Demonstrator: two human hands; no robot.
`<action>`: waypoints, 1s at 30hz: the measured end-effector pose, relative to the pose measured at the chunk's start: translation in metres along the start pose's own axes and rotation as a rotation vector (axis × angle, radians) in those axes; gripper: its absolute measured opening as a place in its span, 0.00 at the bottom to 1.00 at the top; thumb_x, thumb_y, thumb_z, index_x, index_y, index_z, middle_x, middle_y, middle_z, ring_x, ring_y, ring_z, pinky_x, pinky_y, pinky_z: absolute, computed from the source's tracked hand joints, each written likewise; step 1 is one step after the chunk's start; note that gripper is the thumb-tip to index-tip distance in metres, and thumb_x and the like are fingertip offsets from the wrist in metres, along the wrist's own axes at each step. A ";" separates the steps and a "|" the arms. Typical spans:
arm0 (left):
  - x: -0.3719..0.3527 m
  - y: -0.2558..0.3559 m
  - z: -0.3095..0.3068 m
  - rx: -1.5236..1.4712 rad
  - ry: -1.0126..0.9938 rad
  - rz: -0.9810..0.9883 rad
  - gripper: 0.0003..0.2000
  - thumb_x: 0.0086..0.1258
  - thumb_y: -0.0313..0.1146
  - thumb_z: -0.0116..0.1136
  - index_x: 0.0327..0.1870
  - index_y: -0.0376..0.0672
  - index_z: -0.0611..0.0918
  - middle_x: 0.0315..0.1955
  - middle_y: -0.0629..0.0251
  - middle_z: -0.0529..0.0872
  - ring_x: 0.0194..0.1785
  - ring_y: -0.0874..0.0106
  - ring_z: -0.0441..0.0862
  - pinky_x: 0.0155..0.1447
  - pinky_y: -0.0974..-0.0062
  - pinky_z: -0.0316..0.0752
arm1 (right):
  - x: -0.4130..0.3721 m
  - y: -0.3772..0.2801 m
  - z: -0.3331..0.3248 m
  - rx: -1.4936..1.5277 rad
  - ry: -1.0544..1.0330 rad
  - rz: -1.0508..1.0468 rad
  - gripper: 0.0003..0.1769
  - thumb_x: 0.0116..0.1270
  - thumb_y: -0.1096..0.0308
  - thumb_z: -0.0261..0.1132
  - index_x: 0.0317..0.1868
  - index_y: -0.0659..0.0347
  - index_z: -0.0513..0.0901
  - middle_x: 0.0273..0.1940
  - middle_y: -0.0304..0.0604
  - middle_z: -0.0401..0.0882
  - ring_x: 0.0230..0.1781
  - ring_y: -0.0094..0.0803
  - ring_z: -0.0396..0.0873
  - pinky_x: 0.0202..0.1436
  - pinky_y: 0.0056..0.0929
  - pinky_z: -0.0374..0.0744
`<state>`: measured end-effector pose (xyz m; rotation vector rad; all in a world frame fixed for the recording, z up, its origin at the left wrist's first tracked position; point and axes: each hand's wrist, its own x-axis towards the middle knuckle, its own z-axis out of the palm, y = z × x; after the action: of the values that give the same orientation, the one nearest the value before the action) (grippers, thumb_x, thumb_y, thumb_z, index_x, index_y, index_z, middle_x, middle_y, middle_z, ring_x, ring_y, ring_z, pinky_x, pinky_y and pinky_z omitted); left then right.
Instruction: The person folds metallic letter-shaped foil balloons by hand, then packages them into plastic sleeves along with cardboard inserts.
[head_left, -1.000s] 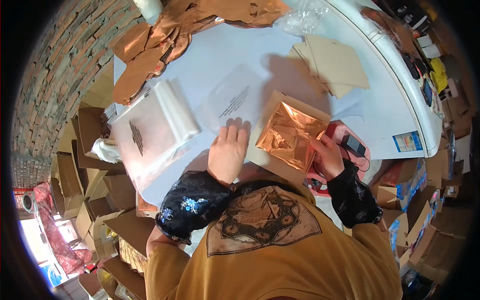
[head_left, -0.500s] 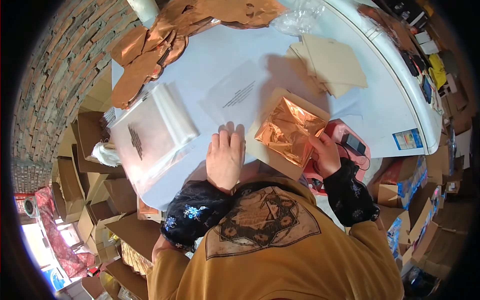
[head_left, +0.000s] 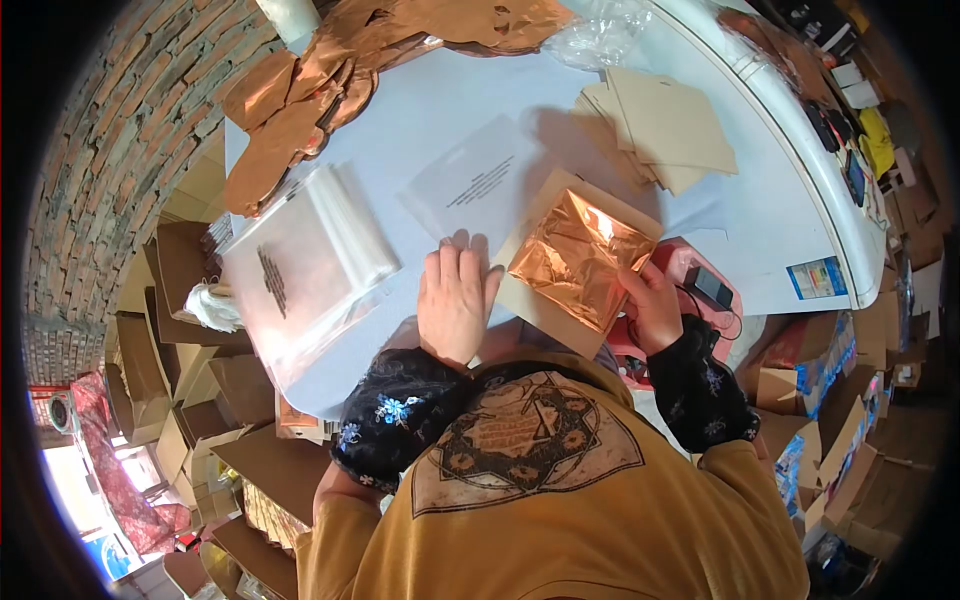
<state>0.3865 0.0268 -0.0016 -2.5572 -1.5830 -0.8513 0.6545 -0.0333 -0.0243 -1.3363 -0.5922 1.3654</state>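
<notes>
My right hand (head_left: 655,310) grips the right corner of a folded copper-coloured foil sheet (head_left: 575,250) and the tan cardboard piece (head_left: 515,292) under it, thumb on top. Palm down on the table, my left hand (head_left: 453,308) has its fingers stretched forward and its thumb apart, with nothing in it. Its fingertips are at the lower edge of a clear plastic bag (head_left: 455,170) printed with dark lines of text. To the left lies a stack of similar clear bags (head_left: 310,260).
Tan cardboard sheets (head_left: 665,125) are piled at the back right. Copper foil pieces (head_left: 290,130) lie along the far left edge, with crumpled clear plastic (head_left: 605,35) behind. A pink device (head_left: 680,262) stands by my right hand. Cardboard boxes (head_left: 225,395) surround the table (head_left: 420,100).
My left hand has shifted slightly to the right, and its thumb now sticks out toward the cardboard. The foil and cardboard have barely moved in my right hand.
</notes>
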 end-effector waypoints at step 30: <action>0.025 0.006 0.014 -0.078 -0.023 -0.012 0.09 0.67 0.32 0.59 0.40 0.39 0.74 0.39 0.54 0.75 0.45 0.54 0.75 0.48 0.59 0.77 | 0.003 -0.009 0.011 -0.012 0.049 0.006 0.11 0.75 0.67 0.57 0.53 0.62 0.78 0.42 0.33 0.81 0.36 0.16 0.79 0.36 0.15 0.77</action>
<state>0.4061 0.0487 -0.0001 -2.6217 -1.6050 -0.9048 0.6483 -0.0245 -0.0144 -1.3781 -0.5642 1.3317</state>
